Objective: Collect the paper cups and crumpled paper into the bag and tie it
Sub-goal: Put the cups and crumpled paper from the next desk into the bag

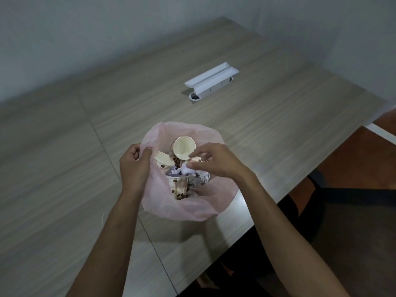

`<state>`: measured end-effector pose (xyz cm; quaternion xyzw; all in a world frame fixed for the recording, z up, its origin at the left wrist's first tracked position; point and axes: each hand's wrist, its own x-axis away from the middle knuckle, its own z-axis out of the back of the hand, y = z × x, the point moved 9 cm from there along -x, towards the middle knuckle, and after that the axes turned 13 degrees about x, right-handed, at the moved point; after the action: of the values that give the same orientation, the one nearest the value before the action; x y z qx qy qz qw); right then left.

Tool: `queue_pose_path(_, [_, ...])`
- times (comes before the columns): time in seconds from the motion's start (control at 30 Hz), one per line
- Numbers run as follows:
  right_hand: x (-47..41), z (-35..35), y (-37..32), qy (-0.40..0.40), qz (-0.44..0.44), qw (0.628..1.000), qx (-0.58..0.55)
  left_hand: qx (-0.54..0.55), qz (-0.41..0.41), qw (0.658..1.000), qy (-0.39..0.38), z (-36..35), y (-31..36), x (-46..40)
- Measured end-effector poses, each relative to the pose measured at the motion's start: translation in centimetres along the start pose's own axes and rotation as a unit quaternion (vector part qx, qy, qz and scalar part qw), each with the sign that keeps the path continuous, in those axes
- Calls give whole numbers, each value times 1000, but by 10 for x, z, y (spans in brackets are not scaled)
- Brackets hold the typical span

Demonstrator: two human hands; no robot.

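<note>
Wood-grain tabletop (267, 116) ran into corner of pale grey wall (85, 28); white cable-port cover (211, 81) stood open mid-surface; reddish-brown floor (353, 163) showed at right.

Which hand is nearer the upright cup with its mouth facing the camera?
Right. The right hand has fingertips beside the cup; the left hand grips the bag rim farther left.

Counter (267, 116): light wood-grain laminate surface with visible panel seams, set against a grey wall. On it: one pink plastic bag (192, 207), mouth open, standing near the front edge; one white cable-port cover (211, 81), hinged flaps raised, well behind the bag.
</note>
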<state>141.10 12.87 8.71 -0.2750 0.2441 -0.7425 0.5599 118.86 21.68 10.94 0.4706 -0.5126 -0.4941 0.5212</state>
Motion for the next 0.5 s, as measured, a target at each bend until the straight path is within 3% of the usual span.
queue_pose_path(0.07, [6,10,9,100,-22,994,30,-6,-10,1000,5,7,3,1])
queue_pose_path(0.13, [16,26,34,205,-118,967,91,-8,-13,1000,18,18,5,1])
queue_pose_path(0.23, [26,14,74,103,-269,949,128,-2,-13,999,34,34,5,-1])
queue_pose_path(0.27, [27,10,78,75,-275,952,115,-6,-14,999,36,39,6,-2])
queue_pose_path(0.33, [27,19,70,103,-245,959,95,-13,-24,999,40,47,12,-4])
queue_pose_path(0.5, [35,89,14,301,-153,941,-7,10,-63,996,64,69,40,-8])
